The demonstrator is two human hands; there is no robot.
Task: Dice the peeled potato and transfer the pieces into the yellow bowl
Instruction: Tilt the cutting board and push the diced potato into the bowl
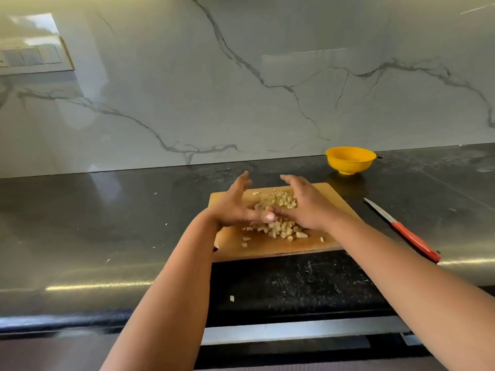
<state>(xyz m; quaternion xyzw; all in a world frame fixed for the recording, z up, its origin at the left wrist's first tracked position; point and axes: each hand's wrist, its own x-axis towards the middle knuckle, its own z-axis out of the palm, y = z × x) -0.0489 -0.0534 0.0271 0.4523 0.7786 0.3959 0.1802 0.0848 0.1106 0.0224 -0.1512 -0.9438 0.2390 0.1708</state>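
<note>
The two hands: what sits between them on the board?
In the head view, a heap of diced potato lies between left hand and right hand.

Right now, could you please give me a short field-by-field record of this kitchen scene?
potato pieces: diced, heaped on the cutting board, some scattered
left hand: open, cupped at the left side of the heap
right hand: open, cupped at the right side of the heap
yellow bowl: behind the board to the right, no pieces visible inside
knife: red handle, lying on the counter right of the board
stray piece: on the counter, nearer the camera
</note>
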